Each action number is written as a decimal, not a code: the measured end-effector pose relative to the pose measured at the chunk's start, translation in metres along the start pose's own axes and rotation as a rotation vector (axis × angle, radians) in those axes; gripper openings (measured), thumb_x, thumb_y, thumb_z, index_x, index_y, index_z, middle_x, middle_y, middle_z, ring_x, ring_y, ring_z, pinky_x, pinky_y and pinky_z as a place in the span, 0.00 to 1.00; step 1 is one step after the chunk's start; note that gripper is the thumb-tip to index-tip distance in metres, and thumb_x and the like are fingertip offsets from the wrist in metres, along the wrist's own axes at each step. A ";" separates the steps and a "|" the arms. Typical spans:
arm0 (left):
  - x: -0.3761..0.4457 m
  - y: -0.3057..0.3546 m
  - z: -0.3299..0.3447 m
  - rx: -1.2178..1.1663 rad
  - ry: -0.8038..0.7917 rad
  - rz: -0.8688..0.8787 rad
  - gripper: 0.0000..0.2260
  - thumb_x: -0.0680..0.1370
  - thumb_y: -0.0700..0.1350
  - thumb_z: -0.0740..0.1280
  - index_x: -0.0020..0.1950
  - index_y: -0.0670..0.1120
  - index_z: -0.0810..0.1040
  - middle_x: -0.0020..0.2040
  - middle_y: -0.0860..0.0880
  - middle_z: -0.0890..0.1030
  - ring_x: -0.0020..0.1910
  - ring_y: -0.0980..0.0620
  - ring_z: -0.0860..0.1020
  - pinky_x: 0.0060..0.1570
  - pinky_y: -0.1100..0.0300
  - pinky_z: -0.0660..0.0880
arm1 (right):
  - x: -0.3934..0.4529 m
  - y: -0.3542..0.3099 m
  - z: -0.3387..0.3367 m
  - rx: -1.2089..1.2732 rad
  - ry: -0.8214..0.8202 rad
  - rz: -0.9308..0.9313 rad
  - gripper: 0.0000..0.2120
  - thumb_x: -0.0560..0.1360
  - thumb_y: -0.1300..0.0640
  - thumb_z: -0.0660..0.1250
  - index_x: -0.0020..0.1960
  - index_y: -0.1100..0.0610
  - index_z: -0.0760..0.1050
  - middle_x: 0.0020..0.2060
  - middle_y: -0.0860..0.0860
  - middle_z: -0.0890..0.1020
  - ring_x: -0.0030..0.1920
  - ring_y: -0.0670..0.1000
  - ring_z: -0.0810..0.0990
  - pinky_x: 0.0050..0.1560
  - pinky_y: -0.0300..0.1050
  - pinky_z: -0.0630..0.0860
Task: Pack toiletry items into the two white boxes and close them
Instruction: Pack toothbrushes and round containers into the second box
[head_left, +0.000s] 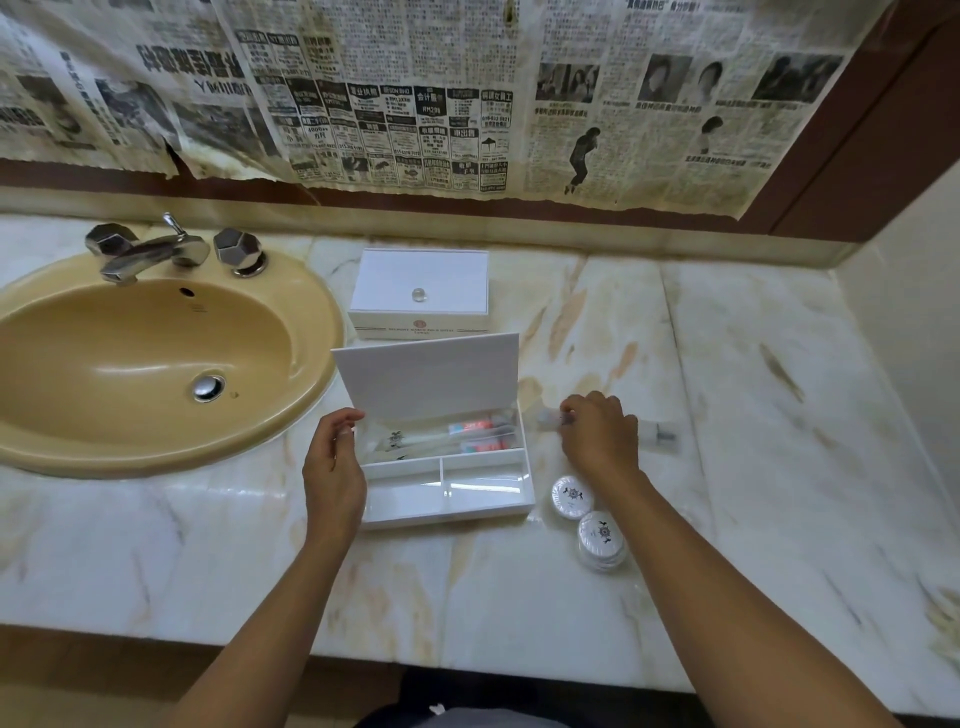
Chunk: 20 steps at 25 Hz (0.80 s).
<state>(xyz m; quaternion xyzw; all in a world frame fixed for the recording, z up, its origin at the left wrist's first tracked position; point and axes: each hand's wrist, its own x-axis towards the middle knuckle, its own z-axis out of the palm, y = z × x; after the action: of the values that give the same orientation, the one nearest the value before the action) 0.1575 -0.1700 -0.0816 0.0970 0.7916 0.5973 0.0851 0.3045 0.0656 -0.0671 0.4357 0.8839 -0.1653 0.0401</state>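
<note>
On the marble counter (519, 597) beside the tan sink (291, 312), the nearer white box (452, 499) stands open, its lid (431, 374) tipped up toward the wall. Its long back compartment already holds wrapped toothbrushes and small toothpaste tubes (470, 427), while the two front compartments look bare. The left hand (335, 467) rests against the box's left side, fingers curled at the edge near the lid's base, steadying it. The right hand (597, 436) is down on the counter just right of the box, its fingers pinching a clear-wrapped item (545, 418) that I cannot make out well; another wrapped piece, perhaps a razor (660, 434), lies just beyond the hand. Two round wrapped soaps (587, 519) sit near the box's front right corner, one touching the other. The second white box (421, 291), with a small clear knob on its lid, sits shut behind the open one. So the packing of the near box seems midway: I judge the next move is to lift the pinched packet over the box's right wall and set it in a compartment, keeping the lid from falling.
</note>
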 end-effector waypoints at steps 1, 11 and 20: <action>0.000 0.000 0.000 -0.001 -0.002 -0.001 0.12 0.83 0.37 0.56 0.53 0.47 0.78 0.51 0.56 0.78 0.53 0.61 0.74 0.50 0.79 0.66 | -0.001 -0.001 -0.001 0.002 0.026 -0.003 0.12 0.78 0.60 0.58 0.57 0.53 0.76 0.55 0.53 0.77 0.58 0.56 0.72 0.54 0.50 0.66; 0.000 0.000 -0.002 -0.030 -0.007 -0.008 0.14 0.82 0.37 0.56 0.51 0.52 0.77 0.50 0.57 0.79 0.49 0.67 0.75 0.48 0.78 0.67 | -0.044 -0.068 -0.076 0.636 0.625 -0.176 0.11 0.80 0.57 0.63 0.60 0.58 0.77 0.50 0.51 0.81 0.48 0.49 0.78 0.42 0.33 0.71; 0.000 0.000 -0.003 -0.094 -0.003 -0.059 0.12 0.82 0.45 0.55 0.50 0.58 0.76 0.50 0.58 0.80 0.53 0.56 0.77 0.53 0.61 0.72 | -0.062 -0.139 -0.023 0.289 0.388 -0.687 0.01 0.72 0.61 0.72 0.43 0.57 0.80 0.36 0.51 0.75 0.39 0.53 0.76 0.27 0.39 0.69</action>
<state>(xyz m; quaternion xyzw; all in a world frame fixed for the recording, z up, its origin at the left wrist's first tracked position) 0.1569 -0.1727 -0.0806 0.0703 0.7649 0.6311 0.1081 0.2355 -0.0528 0.0033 0.1400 0.9367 -0.2061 -0.2460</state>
